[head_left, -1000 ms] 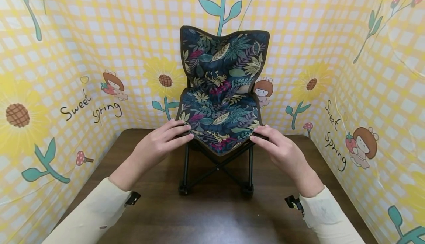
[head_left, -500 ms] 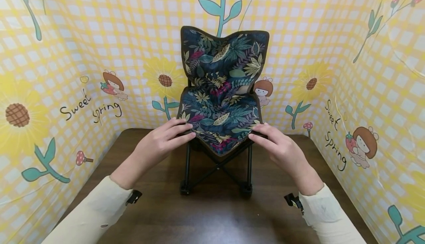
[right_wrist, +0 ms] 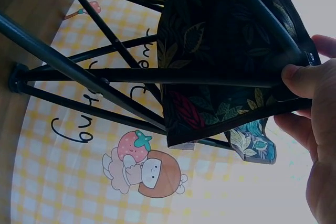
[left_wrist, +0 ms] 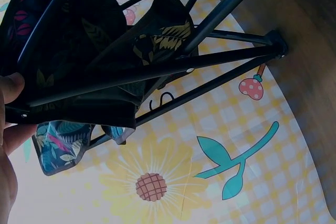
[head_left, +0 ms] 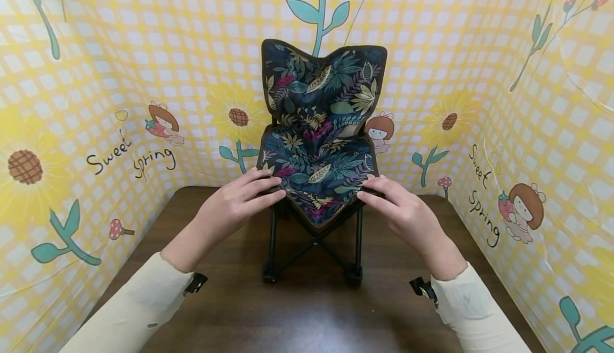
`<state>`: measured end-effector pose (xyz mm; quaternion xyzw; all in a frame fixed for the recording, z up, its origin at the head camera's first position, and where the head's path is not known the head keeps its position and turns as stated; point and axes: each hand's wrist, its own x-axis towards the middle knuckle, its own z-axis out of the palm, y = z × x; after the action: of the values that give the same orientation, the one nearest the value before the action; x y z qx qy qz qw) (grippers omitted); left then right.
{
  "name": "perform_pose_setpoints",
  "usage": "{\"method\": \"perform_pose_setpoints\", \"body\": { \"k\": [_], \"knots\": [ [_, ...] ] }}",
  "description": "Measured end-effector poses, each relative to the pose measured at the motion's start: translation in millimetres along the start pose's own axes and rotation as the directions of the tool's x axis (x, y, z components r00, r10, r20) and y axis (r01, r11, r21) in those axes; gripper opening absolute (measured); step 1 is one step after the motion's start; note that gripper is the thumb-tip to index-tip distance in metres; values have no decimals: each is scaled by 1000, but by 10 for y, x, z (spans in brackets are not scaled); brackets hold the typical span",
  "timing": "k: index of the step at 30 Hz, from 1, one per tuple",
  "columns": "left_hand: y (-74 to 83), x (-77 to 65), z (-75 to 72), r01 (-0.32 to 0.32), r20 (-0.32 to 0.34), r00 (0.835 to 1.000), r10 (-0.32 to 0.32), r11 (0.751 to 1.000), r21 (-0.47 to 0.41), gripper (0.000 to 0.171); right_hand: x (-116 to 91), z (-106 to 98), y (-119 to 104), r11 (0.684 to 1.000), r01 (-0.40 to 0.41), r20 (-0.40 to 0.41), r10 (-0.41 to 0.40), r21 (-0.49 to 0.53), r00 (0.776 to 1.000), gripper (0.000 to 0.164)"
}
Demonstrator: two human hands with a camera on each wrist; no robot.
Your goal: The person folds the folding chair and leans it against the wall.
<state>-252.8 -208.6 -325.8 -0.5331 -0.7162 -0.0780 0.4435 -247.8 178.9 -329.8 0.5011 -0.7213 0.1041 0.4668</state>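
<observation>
A small folding chair (head_left: pixel 320 153) with a dark leaf-print fabric seat and back stands upright, unfolded, at the middle of the head view. My left hand (head_left: pixel 229 199) grips the seat's front left corner, fingers on top. The right hand (head_left: pixel 408 211) holds the front right corner the same way. From below, the right wrist view shows the right thumb (right_wrist: pixel 300 80) against the end of a black frame tube (right_wrist: pixel 210 77). In the left wrist view, the left thumb (left_wrist: pixel 11 87) sits by the matching corner. The seat's front edge sags to a point between the hands, above the crossed front legs (head_left: pixel 314 244).
The chair's feet (head_left: pixel 270 274) are on a dark brown wooden table (head_left: pixel 307 315). Yellow checked cloth (head_left: pixel 201 38) with sunflowers and cartoon figures hangs behind and on both sides. A black strap end (head_left: pixel 195 282) sticks out by the left cuff.
Both hands have moved slightly inward, towards each other. The front feet stand a little closer together, and the seat and back have narrowed slightly.
</observation>
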Motion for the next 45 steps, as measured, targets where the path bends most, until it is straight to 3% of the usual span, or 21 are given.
{"method": "perform_pose_setpoints", "body": {
  "k": [26, 36, 45],
  "knots": [
    [6, 139, 30, -33, -37, 999, 34, 999, 20, 36, 150, 22, -9, 999, 28, -6, -28, 15, 1000, 36],
    [18, 177, 13, -13, 24, 1000, 13, 1000, 17, 35, 184, 31, -15, 1000, 23, -6, -23, -2, 1000, 34],
    [22, 221, 27, -9, 25, 1000, 9, 1000, -8, 43, 214, 45, -23, 1000, 22, -12, -22, 7, 1000, 34]
  ]
}}
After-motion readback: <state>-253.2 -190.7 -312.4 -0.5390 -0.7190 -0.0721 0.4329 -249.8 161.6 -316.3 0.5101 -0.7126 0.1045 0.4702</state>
